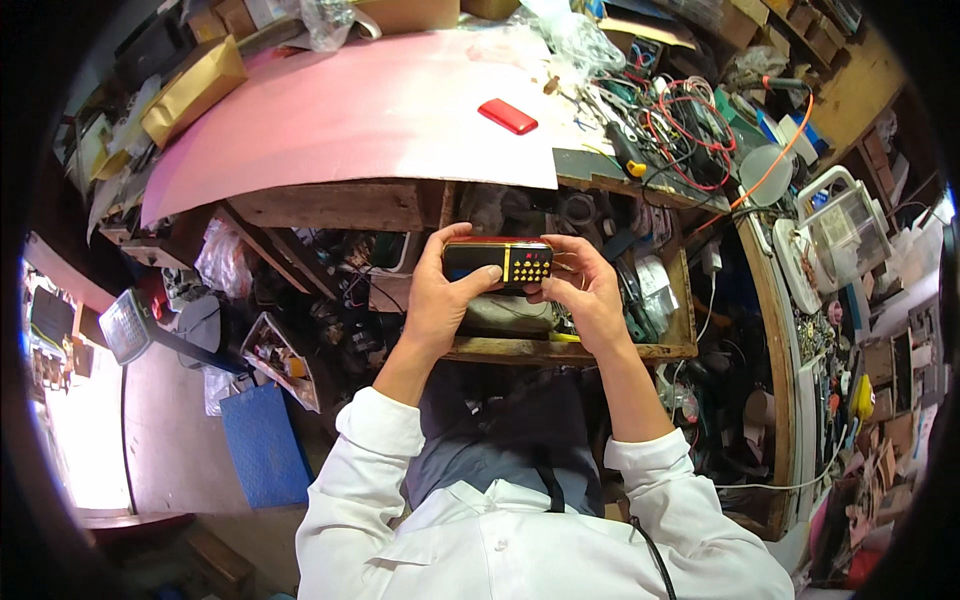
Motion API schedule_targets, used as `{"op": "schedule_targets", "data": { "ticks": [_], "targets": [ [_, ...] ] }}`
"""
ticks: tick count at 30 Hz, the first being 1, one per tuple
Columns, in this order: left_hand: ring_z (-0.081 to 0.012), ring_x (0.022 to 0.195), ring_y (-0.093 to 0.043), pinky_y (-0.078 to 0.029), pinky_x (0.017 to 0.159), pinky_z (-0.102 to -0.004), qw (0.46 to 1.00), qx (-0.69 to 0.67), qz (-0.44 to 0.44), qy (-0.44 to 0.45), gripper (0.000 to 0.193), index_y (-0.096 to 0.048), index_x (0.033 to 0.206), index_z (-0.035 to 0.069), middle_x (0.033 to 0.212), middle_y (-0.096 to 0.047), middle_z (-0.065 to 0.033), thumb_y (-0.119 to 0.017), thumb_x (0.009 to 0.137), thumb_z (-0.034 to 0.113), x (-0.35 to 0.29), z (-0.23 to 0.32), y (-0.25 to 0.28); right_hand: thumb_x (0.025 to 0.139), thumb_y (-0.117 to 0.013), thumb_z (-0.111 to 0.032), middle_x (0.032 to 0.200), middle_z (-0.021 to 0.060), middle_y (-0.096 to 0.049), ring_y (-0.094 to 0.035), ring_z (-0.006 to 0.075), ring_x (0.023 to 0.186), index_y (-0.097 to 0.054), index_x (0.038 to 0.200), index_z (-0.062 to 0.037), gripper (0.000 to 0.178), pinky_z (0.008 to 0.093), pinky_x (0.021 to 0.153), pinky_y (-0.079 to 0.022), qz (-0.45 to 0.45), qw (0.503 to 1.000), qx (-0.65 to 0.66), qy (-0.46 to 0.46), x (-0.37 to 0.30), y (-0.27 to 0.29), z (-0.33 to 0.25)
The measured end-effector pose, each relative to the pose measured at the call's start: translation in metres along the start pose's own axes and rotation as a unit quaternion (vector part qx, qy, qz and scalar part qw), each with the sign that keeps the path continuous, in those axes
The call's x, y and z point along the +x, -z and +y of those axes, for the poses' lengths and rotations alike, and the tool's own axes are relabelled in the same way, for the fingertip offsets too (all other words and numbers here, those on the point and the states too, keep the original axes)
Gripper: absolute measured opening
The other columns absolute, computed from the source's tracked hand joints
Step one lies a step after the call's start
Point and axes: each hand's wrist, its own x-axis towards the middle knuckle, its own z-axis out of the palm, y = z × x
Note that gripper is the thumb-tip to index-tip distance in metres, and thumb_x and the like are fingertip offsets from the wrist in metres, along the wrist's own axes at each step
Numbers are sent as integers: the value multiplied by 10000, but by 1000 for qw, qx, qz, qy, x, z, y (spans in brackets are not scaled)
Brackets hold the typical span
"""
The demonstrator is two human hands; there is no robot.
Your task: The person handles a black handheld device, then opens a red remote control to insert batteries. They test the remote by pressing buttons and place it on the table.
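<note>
Both of my hands grip a small portable radio (488, 256), held up over an open wooden drawer (610, 351). It has a black front, a red top edge, a gold stripe, rows of gold buttons and a small lit red display. My left hand (440, 295) is closed round its left end, with the thumb lying across the lower front. My right hand (588, 296) holds the right end, its thumb and fingers by the lower right corner near the buttons. The radio's back is hidden. A flat red rectangular piece (508, 116) lies on the pink sheet beyond.
A large pink sheet (350, 110) covers the bench top. Tools and tangled red and black cables (690, 120) crowd its right side, with a yellow-and-black screwdriver (628, 152) at the edge. A clear plastic case (845, 235) stands at right. A blue board (265, 445) leans at lower left.
</note>
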Motion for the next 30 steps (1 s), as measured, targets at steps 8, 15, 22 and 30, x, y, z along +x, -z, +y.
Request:
{"op": "schedule_targets", "data": {
  "ticks": [8, 15, 22, 30],
  "targets": [
    [-171, 1065, -637, -550, 921, -310, 998, 57, -10, 11, 565, -511, 1353, -6, 1205, -636, -122, -778, 859, 56, 0, 0, 4, 845, -643, 36, 1169, 164, -679, -709, 207, 945, -528, 1336, 45, 505, 341, 808, -613, 11, 1000, 3, -11, -8, 3, 6],
    [-157, 1040, -639, -548, 886, -299, 994, 95, -16, 42, 588, -526, 1338, 5, 1143, -672, -107, -821, 836, 87, -3, 2, -1, 882, -642, 99, 1250, 135, -626, -665, 173, 1076, -518, 1347, 43, 485, 315, 892, -602, 40, 999, 19, 31, -9, 0, 7],
    [-148, 981, -656, -556, 835, -278, 989, 131, -34, 64, 625, -529, 1392, -15, 1143, -678, -92, -791, 827, 38, 1, -1, -2, 863, -674, 134, 1248, 109, -634, -647, 167, 1121, -552, 1313, 33, 477, 303, 974, -547, 53, 991, 70, 97, -12, -1, 11],
    [-177, 1096, -630, -557, 943, -302, 985, 53, -97, 133, 714, -420, 1491, -34, 1305, -595, -130, -731, 848, -39, 4, 8, 2, 842, -744, 125, 1230, 121, -646, -657, 172, 1121, -581, 1273, 50, 466, 314, 992, -551, 22, 989, 45, 137, -14, -2, 11]
  ]
}}
